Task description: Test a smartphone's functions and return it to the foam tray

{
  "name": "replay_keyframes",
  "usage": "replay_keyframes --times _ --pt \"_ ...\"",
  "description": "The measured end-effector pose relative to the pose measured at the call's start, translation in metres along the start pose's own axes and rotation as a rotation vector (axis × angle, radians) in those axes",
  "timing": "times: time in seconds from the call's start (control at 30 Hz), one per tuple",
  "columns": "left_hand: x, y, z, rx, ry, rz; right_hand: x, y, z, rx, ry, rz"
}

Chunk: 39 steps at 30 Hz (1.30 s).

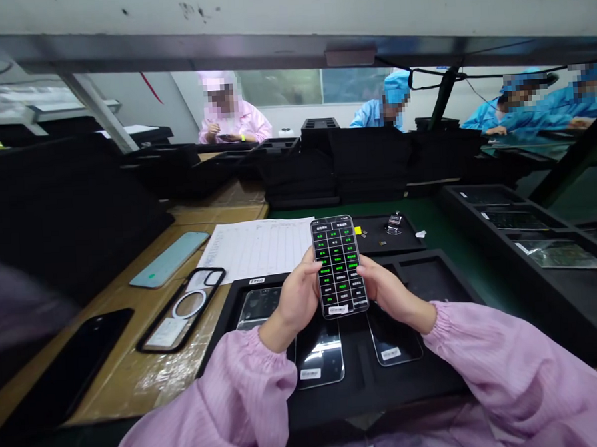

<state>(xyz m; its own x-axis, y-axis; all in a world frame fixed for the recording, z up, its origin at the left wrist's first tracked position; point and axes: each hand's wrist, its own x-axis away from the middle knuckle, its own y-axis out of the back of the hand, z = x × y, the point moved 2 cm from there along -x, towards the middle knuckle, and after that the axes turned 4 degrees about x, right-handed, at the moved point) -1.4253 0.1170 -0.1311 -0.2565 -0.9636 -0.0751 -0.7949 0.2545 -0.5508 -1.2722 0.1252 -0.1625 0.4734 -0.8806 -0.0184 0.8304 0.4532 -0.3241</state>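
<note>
A smartphone (338, 265) with a lit grid of green and white labels is held upright between both hands. My left hand (301, 293) is closed round its left edge, thumb by the screen. Round the right edge, my right hand (389, 292) grips in the same way. A white barcode sticker is on the phone's lower end. Below it lies a black foam tray (360, 397) with several phones in its slots. One phone (320, 359) sits under my left hand and another (394, 338) under my right; the hands partly cover them.
Left on the cardboard are a clear phone case (183, 309) with black rim, a pale green phone (170, 259) and a dark phone (70, 369). A printed sheet (259, 242) lies behind the tray. More trays (529, 231) stand right. A shelf (288, 24) crosses overhead. Co-workers sit opposite.
</note>
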Motion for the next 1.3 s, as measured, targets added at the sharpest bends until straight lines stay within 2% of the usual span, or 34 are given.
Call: replay_keyframes --times 0.17,0.53,0.83,1.07,1.2,1.3 --pt "-0.001 0.002 -0.001 -0.001 -0.013 -0.017 0.004 0.0 0.002 0.042 0.019 0.039" --pt "0.001 0.0 0.001 0.015 0.008 -0.034 -0.001 0.002 0.001 0.004 0.001 0.007" --pt "0.001 -0.001 0.009 0.021 0.02 -0.024 -0.001 0.014 0.001 0.092 0.24 -0.183" --pt "0.002 -0.004 0.006 0.033 -0.016 -0.019 0.001 0.003 0.002 0.201 0.215 0.053" --pt "0.001 -0.005 0.005 0.02 -0.033 0.002 0.003 0.001 0.002 0.264 0.24 0.06" --pt "0.001 -0.004 0.006 0.027 -0.052 0.004 0.003 0.002 0.005 0.216 0.225 0.06"
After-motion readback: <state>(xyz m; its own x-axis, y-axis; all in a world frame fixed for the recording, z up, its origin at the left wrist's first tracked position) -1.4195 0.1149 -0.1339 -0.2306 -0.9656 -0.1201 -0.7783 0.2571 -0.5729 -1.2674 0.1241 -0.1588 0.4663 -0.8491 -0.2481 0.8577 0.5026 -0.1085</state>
